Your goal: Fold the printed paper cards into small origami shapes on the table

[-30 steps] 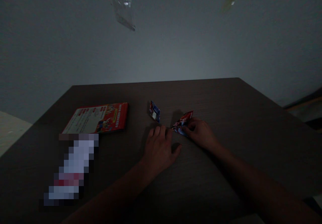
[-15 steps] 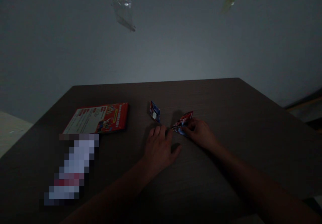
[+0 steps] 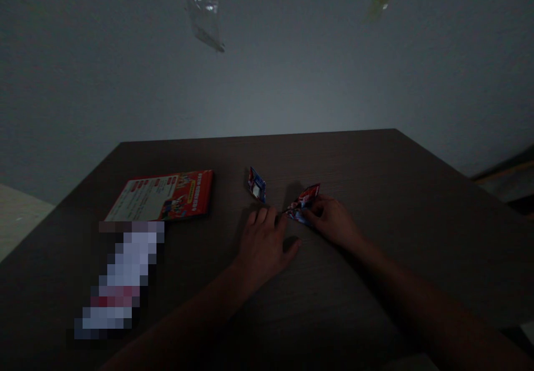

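Note:
A folded, colourful red and blue paper piece (image 3: 301,203) stands tilted on the dark table (image 3: 342,157). My right hand (image 3: 331,218) pinches its lower right side between thumb and fingers. Palm down on the tabletop, my left hand (image 3: 263,243) has its thumb spread away and its fingertips near the left end of that piece; whether they touch it is too dark to tell. Another small folded piece (image 3: 257,185), blue with red and white, lies just beyond my left fingertips, touching neither hand.
On the left lies a red and white printed booklet or flat box (image 3: 167,197). In front of it is a blurred-out pale object (image 3: 129,271). A grey wall (image 3: 267,82) with clear tape (image 3: 204,9) rises behind the table.

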Available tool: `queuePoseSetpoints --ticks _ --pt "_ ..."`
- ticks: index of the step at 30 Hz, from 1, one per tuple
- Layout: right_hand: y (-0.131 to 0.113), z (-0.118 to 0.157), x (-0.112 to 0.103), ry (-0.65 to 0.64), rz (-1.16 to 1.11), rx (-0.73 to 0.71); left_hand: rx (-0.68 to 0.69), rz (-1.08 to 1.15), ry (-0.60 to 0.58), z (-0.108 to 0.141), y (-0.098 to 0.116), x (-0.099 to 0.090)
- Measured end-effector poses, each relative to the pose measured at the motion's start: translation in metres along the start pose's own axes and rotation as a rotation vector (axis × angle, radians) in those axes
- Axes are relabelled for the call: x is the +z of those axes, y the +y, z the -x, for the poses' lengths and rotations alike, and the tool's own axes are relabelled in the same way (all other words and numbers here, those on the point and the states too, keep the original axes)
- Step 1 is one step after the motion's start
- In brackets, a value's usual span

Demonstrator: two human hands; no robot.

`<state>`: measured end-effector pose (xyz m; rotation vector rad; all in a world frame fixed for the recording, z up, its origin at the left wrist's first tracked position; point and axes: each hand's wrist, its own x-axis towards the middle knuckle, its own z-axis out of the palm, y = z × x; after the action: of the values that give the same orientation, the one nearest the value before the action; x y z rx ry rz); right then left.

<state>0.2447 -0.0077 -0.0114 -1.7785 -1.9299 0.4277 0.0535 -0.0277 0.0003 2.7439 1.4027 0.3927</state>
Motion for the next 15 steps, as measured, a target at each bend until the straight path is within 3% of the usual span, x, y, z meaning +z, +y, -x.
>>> queuePoseSetpoints --ticks 15 --pt "0.002 -0.001 0.002 0.008 -0.001 -0.012 0.107 -0.005 -0.011 0.002 0.002 0.011"
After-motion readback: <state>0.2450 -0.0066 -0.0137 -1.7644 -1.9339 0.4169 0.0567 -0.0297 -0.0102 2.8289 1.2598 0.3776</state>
